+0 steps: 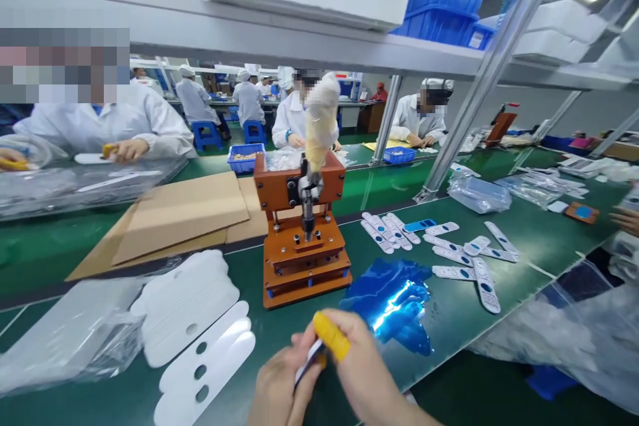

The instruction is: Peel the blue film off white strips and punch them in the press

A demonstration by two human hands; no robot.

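Close to the table's front edge, my left hand [282,379] is closed on a thin white panel [310,356] with a dark edge, seen almost edge-on. My right hand [357,356] grips the same panel from the other side, with yellow tape or finger cots on its thumb and a finger. Most of the panel is hidden by my fingers. Just behind the hands stands an orange hand press [307,266] with a wrapped lever [322,113] pointing up. Right of my hands lies shiny blue film [389,299].
White blank panels [204,366] with holes and a plastic bag [74,326] lie at left. Printed remote-control panels [442,249] are scattered at right. Cardboard [184,213] lies behind. A shelf [299,46] crosses overhead. Co-workers in white coats sit across the bench.
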